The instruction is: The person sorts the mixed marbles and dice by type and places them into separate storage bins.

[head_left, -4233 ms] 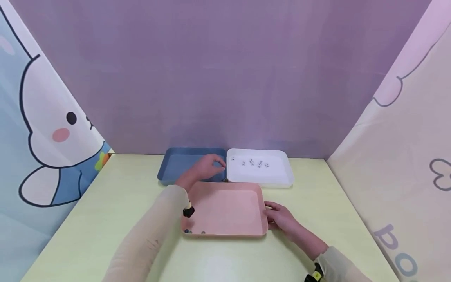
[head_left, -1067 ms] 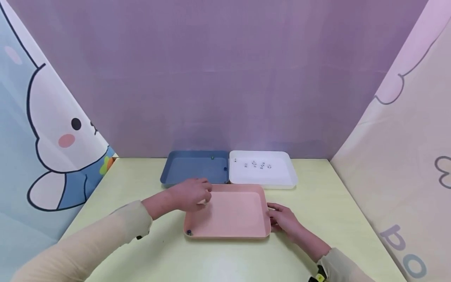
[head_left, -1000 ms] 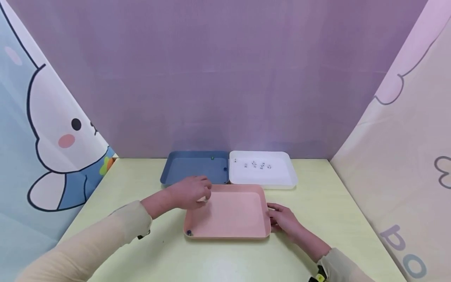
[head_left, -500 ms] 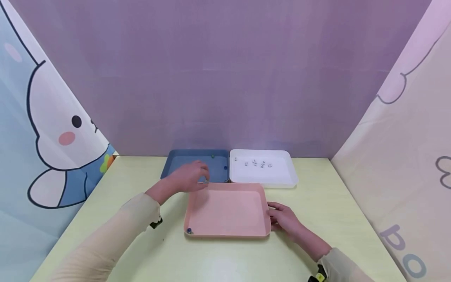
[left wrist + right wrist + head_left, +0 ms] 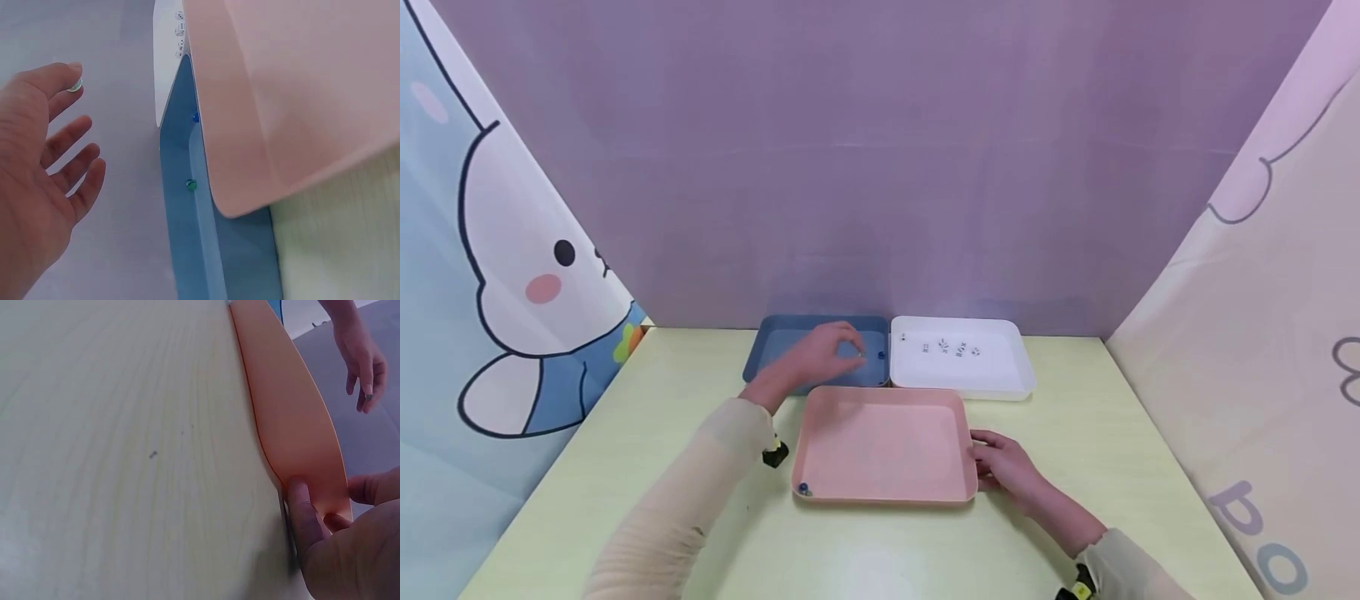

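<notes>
Over the blue tray [image 5: 771,354] is my left hand [image 5: 822,355], pinching a clear glass marble [image 5: 75,86] between thumb and index finger, its other fingers spread. A green marble [image 5: 191,185] and a blue marble [image 5: 882,355] lie inside that tray. My right hand [image 5: 1006,468] grips the right edge of the pink tray [image 5: 887,446], thumb low on the outer wall and fingers at the rim [image 5: 340,469]. A dark blue marble [image 5: 803,488] sits in the pink tray's near left corner, with a paler one right beside it.
To the right of the blue tray stands a white tray [image 5: 1003,379] holding several dice [image 5: 943,345]. Both back trays are close to the purple backdrop [image 5: 880,167]. Printed cloth panels border the pale wooden table [image 5: 880,550] at left and right.
My left hand has risen from the pink tray's left side, moving away and right to above the blue tray with the marble. My right hand has stayed at the pink tray's edge.
</notes>
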Demonstrator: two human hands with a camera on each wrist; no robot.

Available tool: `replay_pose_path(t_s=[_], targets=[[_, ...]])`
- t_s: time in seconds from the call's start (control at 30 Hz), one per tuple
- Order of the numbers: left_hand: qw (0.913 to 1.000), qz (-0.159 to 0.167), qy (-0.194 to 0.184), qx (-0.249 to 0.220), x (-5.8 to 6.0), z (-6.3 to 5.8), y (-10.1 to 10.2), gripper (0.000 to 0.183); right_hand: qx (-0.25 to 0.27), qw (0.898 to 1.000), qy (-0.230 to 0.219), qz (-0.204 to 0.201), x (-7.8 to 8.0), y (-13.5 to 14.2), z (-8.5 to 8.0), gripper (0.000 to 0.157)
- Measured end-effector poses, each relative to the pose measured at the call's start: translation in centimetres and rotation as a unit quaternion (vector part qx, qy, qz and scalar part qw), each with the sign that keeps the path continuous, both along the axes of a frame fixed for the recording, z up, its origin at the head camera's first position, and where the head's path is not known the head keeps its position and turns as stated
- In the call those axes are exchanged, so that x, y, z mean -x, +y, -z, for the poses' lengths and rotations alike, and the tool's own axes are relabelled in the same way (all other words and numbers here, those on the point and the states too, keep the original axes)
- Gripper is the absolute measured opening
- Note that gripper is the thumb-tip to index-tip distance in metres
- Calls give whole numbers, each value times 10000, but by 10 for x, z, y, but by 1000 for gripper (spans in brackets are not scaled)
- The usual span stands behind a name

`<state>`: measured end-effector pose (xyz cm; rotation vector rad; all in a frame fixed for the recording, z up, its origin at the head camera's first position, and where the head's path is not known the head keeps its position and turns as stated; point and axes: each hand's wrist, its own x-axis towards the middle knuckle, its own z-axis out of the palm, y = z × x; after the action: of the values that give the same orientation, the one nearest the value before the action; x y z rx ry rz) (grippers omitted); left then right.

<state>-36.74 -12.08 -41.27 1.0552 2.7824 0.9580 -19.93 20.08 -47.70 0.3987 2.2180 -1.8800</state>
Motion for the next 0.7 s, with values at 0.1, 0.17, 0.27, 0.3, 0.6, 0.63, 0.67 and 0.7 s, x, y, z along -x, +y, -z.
replay_pose_path(t_s=[0.1,0.17,0.27,0.3,0.6,0.63,0.67,0.7], targets=[[9991,-88,-245,-337,4,4,5,24,56,10000,-13,3,0,0,0,46],[9969,-191,-430,-636,6,8,9,24,79,10000,-4,18,0,0,0,46],[9903,-353,-756,-1113,10,15,17,22,102,9999,0,30,1,0,0,46],[9881,-430,-843,-1214,11,17,19,21,105,9999,-1,26,0,1,0,47],[9789,-904,-951,-1564,26,33,36,23,74,10000,-2,-19,-1,2,1,47],[9781,-945,-954,-1591,28,35,37,25,95,10000,6,-23,-1,2,1,47],[9775,-978,-957,-1605,30,35,38,27,119,9999,13,-32,0,2,1,47],[9770,-992,-962,-1625,31,36,38,28,130,9999,21,-39,1,2,1,47]])
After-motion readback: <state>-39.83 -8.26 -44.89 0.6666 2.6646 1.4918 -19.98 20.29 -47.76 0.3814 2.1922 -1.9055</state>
